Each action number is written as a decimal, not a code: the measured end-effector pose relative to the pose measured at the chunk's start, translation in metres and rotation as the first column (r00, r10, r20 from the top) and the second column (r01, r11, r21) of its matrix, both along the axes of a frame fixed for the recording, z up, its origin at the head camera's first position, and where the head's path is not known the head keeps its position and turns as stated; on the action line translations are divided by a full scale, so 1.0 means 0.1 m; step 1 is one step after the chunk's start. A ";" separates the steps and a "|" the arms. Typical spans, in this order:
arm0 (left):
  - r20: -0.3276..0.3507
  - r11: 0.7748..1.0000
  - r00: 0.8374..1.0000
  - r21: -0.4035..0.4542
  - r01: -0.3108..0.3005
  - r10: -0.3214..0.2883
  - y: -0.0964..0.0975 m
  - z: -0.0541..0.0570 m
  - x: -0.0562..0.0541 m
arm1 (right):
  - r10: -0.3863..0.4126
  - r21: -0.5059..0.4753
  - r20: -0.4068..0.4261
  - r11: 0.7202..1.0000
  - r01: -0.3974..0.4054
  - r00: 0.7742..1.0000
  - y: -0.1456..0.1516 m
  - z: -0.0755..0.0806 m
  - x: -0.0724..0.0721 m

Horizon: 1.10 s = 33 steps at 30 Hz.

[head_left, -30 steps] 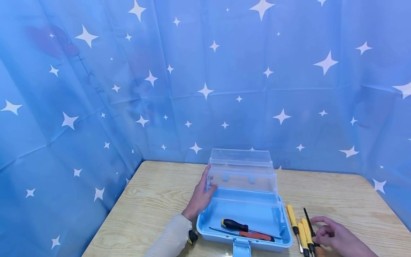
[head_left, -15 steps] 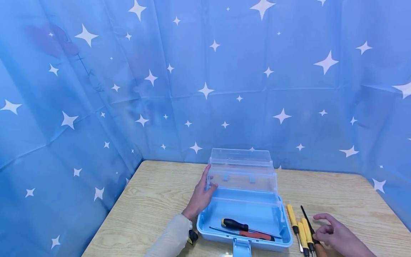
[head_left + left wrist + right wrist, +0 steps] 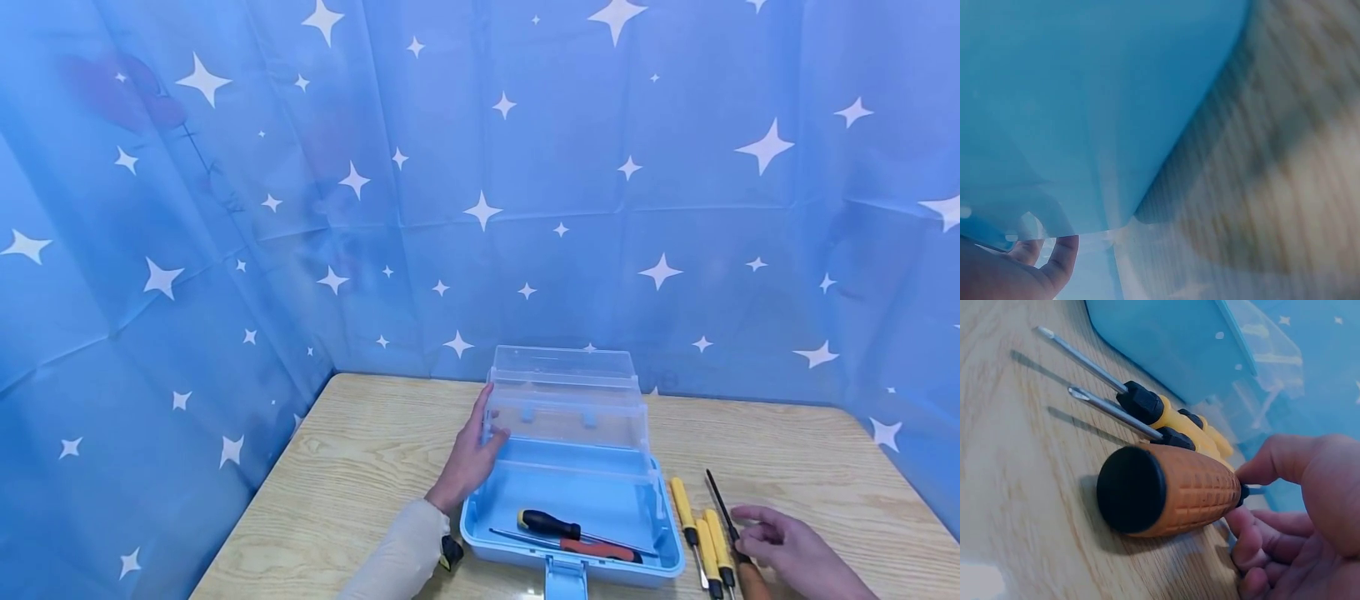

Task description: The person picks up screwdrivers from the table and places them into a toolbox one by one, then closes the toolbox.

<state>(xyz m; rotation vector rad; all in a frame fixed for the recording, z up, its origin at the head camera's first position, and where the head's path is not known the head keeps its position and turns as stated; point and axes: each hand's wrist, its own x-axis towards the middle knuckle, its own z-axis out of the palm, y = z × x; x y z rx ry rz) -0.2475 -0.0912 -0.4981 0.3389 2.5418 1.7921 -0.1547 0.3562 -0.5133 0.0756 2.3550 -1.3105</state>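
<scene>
My left hand grips the left side of the clear raised lid of a light blue toolbox, thumb on the inner side. In the left wrist view its curled fingers show at the lower left by the blue wall. At the right of the box, my right hand pinches a screwdriver with an orange-brown handle and black end cap, thumb and finger at the black collar. Its dark shaft points away from me. The handle is close over the table beside yellow-handled screwdrivers.
Inside the box lie a black-handled screwdriver and a red-handled one. The box's front latch hangs down. A small black and yellow object is under the left wrist. A starry blue curtain stands behind the wooden table.
The brown-handled screwdriver has slid slightly forward with my right hand, its tip now farther from me. The left hand, lid and box have stayed in place.
</scene>
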 end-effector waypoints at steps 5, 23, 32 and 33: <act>0.002 1.000 1.000 0.004 0.000 0.000 0.00 0.00 0.00 | -0.047 0.051 0.011 0.998 0.046 0.999 -0.02 0.00 -0.01; -0.007 1.000 1.000 -0.005 -0.002 0.002 0.00 -0.01 -0.01 | -0.071 0.107 -0.052 0.991 0.076 0.996 -0.05 0.11 0.04; -0.013 1.000 1.000 -0.007 -0.001 0.001 0.00 -0.02 -0.01 | -0.066 0.009 -0.017 0.998 0.067 0.998 -0.05 0.11 0.05; -0.011 1.000 1.000 -0.007 -0.002 0.002 0.00 -0.02 -0.01 | -0.053 -0.023 -0.006 0.998 0.053 0.999 -0.04 0.12 0.05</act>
